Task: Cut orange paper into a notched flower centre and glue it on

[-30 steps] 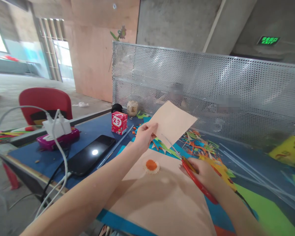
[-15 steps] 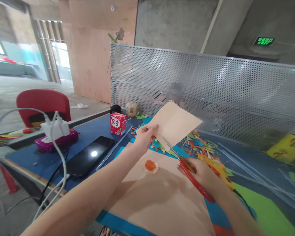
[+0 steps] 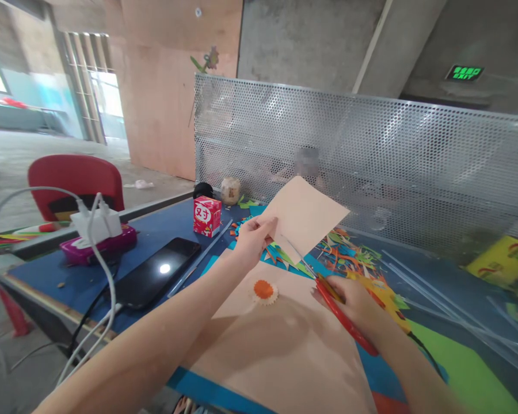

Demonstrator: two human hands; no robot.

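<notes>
My left hand (image 3: 255,237) pinches the left edge of a peach-coloured sheet of paper (image 3: 308,213), which is held up above the table. In my right hand (image 3: 349,299) are red-handled scissors (image 3: 339,316), their blades pointing up and left at the sheet's lower edge, close to my left fingers. Whether the blades are parted is hard to make out. Below both hands lies a larger peach sheet (image 3: 293,356), and on it rests a small scalloped paper disc with an orange centre (image 3: 264,290).
Paper scraps (image 3: 349,253) and a yellow tool with a cord (image 3: 386,302) lie beyond my right hand. To the left are a phone (image 3: 155,273), a red box (image 3: 207,216) and a purple power strip (image 3: 97,244). A perforated metal screen (image 3: 371,155) closes off the back.
The held sheet's right corner has shifted slightly left and its top edge slightly up. Both hands keep nearly the same place and grip.
</notes>
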